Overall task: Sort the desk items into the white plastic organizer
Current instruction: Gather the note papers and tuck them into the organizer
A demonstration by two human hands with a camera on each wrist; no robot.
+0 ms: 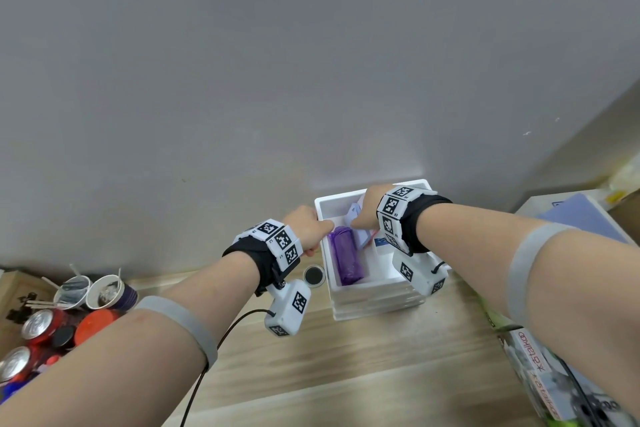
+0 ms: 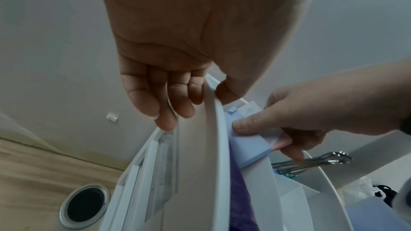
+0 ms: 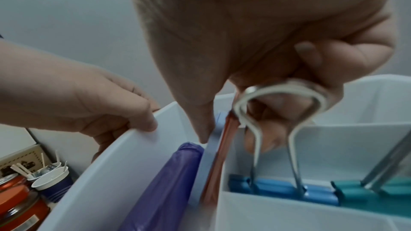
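Note:
The white plastic organizer [image 1: 339,197] stands on the wooden desk against the wall. My left hand [image 1: 313,230] grips its left rim [image 2: 222,147], fingers [image 2: 155,104] outside the wall and thumb inside. My right hand [image 1: 360,218] reaches into the organizer and pinches a blue sticky-note pad [image 3: 212,148] together with a pink one [image 3: 222,150], held on edge beside the divider. A purple roll [image 1: 346,256] lies in the left compartment, right next to the pads. Blue binder clips [image 3: 282,189] and a teal one [image 3: 367,192] sit in the neighbouring compartment.
A round black cable hole [image 1: 314,276] is just left of the organizer. Paper cups [image 1: 104,291], drink cans [image 1: 38,322] and red-lidded jars crowd the far left. A blue folder [image 1: 581,215] lies at the right and a printed package [image 1: 540,378] at the lower right.

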